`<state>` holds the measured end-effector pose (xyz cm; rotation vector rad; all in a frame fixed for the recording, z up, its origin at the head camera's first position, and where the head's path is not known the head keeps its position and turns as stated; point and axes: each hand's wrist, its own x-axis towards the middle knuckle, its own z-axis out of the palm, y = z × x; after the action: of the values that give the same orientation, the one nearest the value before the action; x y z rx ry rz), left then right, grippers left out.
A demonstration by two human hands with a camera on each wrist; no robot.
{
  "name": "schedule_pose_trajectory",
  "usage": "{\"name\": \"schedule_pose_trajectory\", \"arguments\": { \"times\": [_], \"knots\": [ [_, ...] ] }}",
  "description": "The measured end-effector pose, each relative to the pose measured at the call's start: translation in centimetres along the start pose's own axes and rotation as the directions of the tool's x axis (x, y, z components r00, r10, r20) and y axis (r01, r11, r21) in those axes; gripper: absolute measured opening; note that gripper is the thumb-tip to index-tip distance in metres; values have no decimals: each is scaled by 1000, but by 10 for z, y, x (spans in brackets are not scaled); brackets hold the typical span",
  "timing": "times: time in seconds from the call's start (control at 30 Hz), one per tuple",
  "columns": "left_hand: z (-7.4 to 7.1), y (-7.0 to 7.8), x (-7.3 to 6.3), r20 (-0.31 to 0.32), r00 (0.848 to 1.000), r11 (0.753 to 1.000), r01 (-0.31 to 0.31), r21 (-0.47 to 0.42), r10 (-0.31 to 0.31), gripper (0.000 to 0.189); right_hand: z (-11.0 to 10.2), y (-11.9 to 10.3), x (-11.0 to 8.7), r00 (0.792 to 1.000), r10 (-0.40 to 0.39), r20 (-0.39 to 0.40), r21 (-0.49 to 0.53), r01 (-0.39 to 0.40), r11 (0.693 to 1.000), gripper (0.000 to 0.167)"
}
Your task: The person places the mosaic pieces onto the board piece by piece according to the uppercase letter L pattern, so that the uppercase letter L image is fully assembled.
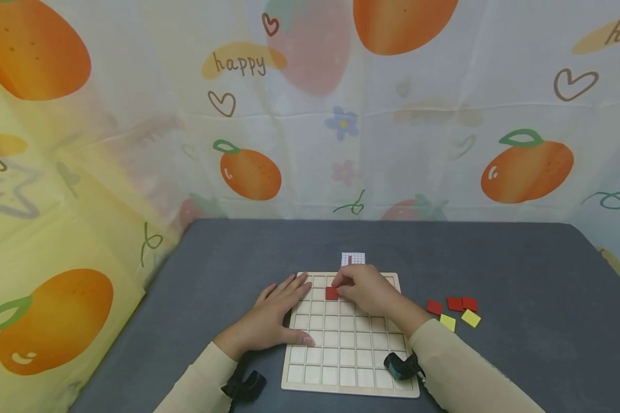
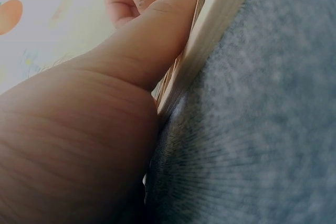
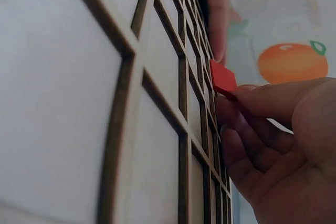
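Note:
A square wooden board (image 1: 347, 360) with raised grid lines lies on the table. Over its left edge rests my left hand (image 1: 272, 318), fingers spread toward the far left corner and thumb on the near cells; the left wrist view shows that thumb (image 2: 157, 27) along the board's edge. Near the far rows, my right hand (image 1: 369, 291) pinches a red square tile (image 1: 331, 293) between thumb and fingers. In the right wrist view the red tile (image 3: 223, 78) is tilted against the grid, its lower corner at my fingertips.
Right of the board lie several loose tiles, red ones (image 1: 434, 307) and yellow ones (image 1: 447, 322). Behind its far edge stands a small printed grid card (image 1: 352, 258), partly covered by my right hand. A fruit-print cloth (image 1: 310, 160) hangs behind the grey table (image 1: 537, 327).

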<state>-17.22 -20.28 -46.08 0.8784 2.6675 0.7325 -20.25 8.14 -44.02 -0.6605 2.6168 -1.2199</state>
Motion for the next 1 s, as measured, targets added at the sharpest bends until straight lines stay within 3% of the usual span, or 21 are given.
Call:
{"name": "schedule_pose_trajectory", "arguments": {
  "times": [0.13,0.37,0.57,0.77,1.0],
  "knots": [
    [0,1,0,-2,1000,1000,-5,-3,5,117,0,-1,0,1000,18,3,-32,-18,999,12],
    [1,0,0,-3,1000,1000,4,13,-4,118,-1,-3,0,999,-34,27,-86,36,996,16],
    [2,-1,1,-1,1000,1000,6,19,-6,118,-1,-2,-2,999,-13,48,-35,15,999,14],
    [3,-1,2,0,1000,1000,5,19,-5,117,-10,-1,-9,997,7,83,127,-18,992,38],
    [2,-1,1,-5,1000,1000,1,20,-1,118,-31,-1,-16,996,11,91,372,-44,927,57]
  ]
}}
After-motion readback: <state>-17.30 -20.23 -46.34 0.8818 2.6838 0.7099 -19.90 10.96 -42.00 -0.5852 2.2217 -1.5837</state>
